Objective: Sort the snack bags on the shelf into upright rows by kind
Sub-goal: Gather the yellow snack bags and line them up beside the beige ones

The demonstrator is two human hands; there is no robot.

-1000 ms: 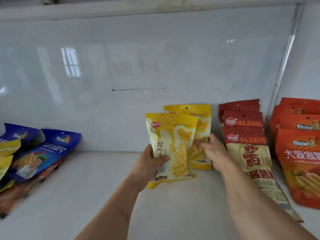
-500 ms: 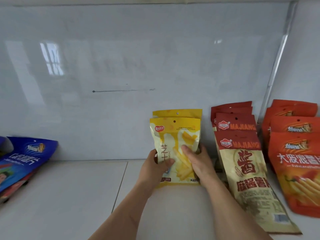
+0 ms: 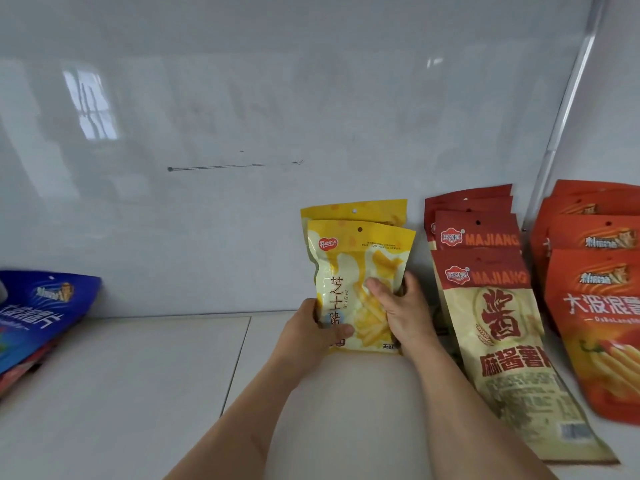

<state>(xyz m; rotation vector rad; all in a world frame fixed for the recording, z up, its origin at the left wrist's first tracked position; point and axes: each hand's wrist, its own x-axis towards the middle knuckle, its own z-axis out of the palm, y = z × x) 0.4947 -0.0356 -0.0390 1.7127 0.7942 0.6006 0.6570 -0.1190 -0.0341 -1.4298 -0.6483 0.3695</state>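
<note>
A yellow cheese-snack bag stands upright on the shelf, directly in front of a second yellow bag that leans on the back wall. My left hand grips the front bag's lower left edge. My right hand holds its lower right side, fingers across the front. To the right stands a row of red-and-cream MAJIANG bags, the front one slid forward and leaning. Further right is a row of orange bags.
Blue snack bags lie tilted in a loose pile at the far left, over a red bag. White shelf floor stretches between that pile and my hands. A glossy white back wall and a metal corner strip close the shelf.
Both hands have brought the front yellow bag back against the rear yellow bag, lining it up; my right hand moved from the rear bag onto the front one. The view shifted right.
</note>
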